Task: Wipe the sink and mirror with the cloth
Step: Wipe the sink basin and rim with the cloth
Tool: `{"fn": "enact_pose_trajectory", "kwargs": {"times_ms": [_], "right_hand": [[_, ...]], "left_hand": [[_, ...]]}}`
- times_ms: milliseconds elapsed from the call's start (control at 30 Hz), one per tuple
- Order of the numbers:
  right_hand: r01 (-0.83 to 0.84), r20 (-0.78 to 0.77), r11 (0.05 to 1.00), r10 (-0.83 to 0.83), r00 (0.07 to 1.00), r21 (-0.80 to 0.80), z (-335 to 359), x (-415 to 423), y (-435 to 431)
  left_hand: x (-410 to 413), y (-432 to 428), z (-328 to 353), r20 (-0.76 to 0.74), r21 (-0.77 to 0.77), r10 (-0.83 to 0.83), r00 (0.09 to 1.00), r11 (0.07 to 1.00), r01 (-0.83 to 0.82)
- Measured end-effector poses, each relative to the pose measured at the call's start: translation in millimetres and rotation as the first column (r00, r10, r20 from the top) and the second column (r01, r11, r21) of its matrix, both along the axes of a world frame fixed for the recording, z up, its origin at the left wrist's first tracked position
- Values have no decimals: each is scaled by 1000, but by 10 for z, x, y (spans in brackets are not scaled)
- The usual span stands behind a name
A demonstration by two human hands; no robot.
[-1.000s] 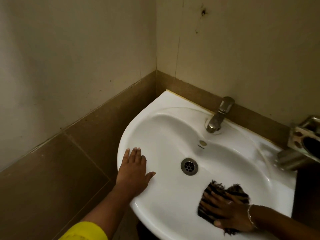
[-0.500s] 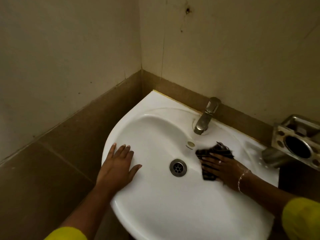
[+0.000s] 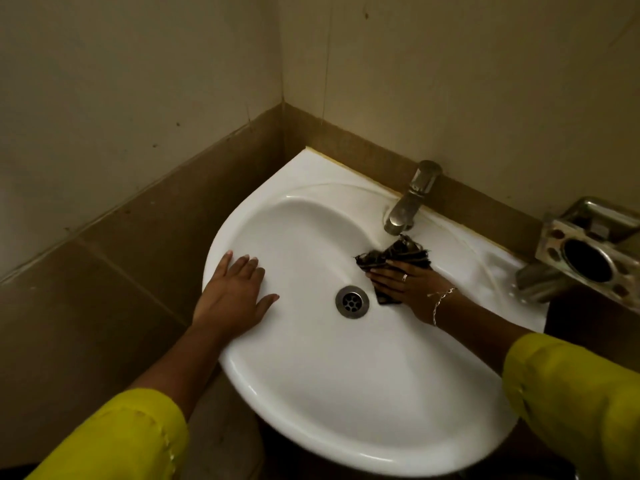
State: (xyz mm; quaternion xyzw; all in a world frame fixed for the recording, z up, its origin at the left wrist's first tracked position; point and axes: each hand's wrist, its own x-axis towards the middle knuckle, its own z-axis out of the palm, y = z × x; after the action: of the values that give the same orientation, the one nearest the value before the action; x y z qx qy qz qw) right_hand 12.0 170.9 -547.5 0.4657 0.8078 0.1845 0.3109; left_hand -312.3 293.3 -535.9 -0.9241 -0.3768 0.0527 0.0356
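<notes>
While the right hand [image 3: 410, 285] presses flat, fingers spread, pinning the dark cloth [image 3: 388, 263] to the basin wall under the faucet [image 3: 408, 202] | left hand [image 3: 235, 296] splayed on the sink [image 3: 311, 393] rim, likely bracing | mirror unseen.

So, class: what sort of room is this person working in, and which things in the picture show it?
Most likely a small bathroom or washroom: a white corner sink with a metal tap, tiled walls, and a wall-mounted metal holder.
</notes>
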Motion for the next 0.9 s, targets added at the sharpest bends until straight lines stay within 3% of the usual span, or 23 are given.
{"fn": "enact_pose_trajectory", "kwargs": {"times_ms": [133, 233, 333, 367, 433, 500, 633, 700, 733, 800, 900], "right_hand": [[71, -79, 997, -72, 994, -7, -109, 59, -322], [205, -129, 966, -225, 966, -156, -311, 100, -479], [423, -107, 828, -490, 865, -369, -210, -101, -615], [413, -111, 812, -495, 862, -412, -221, -116, -667], [479, -16, 649, -603, 797, -591, -45, -254, -747], [466, -14, 522, -676, 736, -715, 207, -453, -785], [372, -123, 374, -826, 550, -850, 591, -801, -786], [233, -191, 372, -810, 555, -899, 509, -898, -793], [129, -288, 429, -771, 568, -894, 372, -933, -814], [-29, -461, 510, -751, 472, -860, 116, -1002, -790], [-117, -614, 620, -699, 366, -776, -151, -1175, -648]], "left_hand": [[-3, -11, 41, -10, -59, 19, 1000, 998, -19], [-3, -22, 35, -17, -55, 12, 1000, 998, -13], [0, -21, 39, 9, -47, 1, 1000, 999, -1], [0, -22, 34, 40, -26, -1, 999, 1000, 2], [-6, -25, 42, 71, -18, 11, 997, 1000, -10], [5, -35, 52, 67, -28, 10, 998, 1000, -8], [-2, -31, 35, 126, -41, 24, 992, 999, -19], [1, -23, 45, 127, -47, 16, 992, 999, -10], [8, -25, 49, 124, -44, 13, 992, 999, -8], [14, -31, 62, 124, -48, 21, 992, 999, -15], [12, -44, 83, 103, -44, 21, 994, 999, -16]]}}
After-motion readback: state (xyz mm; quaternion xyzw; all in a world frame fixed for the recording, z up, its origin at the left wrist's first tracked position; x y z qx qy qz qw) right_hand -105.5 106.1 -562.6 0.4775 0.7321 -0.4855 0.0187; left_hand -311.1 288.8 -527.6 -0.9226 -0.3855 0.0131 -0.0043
